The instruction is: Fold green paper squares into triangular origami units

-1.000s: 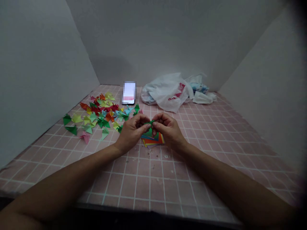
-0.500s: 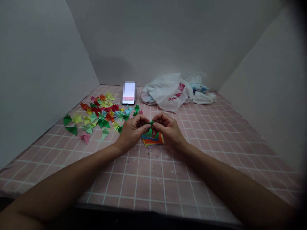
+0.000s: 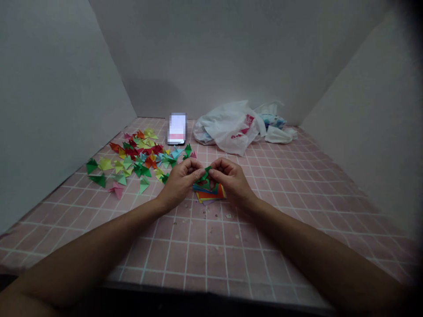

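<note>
A small piece of folded green paper is pinched between my two hands, above the middle of the table. My left hand grips its left side with thumb and fingers. On its right side, the fingertips of my right hand close on it. The hands partly cover the paper, so its full shape is hidden. Just below them lies a small stack of coloured paper, with orange, blue, yellow and green sheets showing. Left of my left hand, many folded paper cranes in several colours are spread about.
A lit phone stands at the back of the table. To its right lie a crumpled white plastic bag and a smaller bluish package. Small scraps dot the pink checked tablecloth. Pale walls enclose the table on three sides.
The green paper now shows more of its surface between my fingers and looks tilted, higher on the right. Both hands have shifted only slightly.
</note>
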The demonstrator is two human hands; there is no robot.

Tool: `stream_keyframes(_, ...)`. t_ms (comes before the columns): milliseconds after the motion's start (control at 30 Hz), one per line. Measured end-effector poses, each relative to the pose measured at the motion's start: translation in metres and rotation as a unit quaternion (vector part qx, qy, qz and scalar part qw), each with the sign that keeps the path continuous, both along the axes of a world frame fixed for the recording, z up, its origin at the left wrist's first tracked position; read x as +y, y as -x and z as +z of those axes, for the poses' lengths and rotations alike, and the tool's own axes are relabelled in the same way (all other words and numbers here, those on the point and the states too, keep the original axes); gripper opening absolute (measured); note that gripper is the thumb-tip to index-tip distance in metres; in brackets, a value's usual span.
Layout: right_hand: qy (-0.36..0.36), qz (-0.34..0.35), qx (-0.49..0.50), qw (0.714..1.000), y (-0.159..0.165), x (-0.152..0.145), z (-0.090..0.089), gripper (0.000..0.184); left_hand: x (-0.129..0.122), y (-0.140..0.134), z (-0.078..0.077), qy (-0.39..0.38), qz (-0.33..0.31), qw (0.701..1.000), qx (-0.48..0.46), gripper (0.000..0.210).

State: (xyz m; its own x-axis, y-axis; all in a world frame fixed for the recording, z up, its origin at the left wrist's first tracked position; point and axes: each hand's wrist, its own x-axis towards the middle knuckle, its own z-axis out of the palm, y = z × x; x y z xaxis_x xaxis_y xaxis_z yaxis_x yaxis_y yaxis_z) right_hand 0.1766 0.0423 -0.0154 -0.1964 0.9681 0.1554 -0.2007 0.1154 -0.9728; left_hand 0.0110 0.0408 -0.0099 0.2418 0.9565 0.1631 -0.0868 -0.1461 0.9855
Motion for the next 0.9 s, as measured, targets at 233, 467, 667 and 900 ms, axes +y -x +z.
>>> stream_keyframes(233, -0.005, -0.001, -0.015, 1.000, -0.0002, -0.0010, 0.0009, 0.018, -0.0001, -0.0003, -0.0017, 0.010, 0.013, 1.000, 0.007, 0.023)
stream_keyframes(467, -0.002, 0.000, -0.012, 1.000, 0.0005, -0.0017, 0.0005, 0.017, -0.0003, -0.0008, -0.0009, 0.021, -0.008, 1.000, 0.007, 0.020)
stream_keyframes(667, 0.012, 0.038, -0.002, 0.999, -0.0007, -0.0030, -0.0016, 0.019, -0.0018, -0.0006, 0.0022, 0.050, -0.029, 0.998, -0.008, 0.021)
stream_keyframes(900, -0.010, 0.028, -0.048, 0.998, -0.0029, -0.0019, -0.0013, 0.026, -0.0026, 0.0001, 0.0020, 0.050, -0.035, 0.998, 0.027, 0.026)
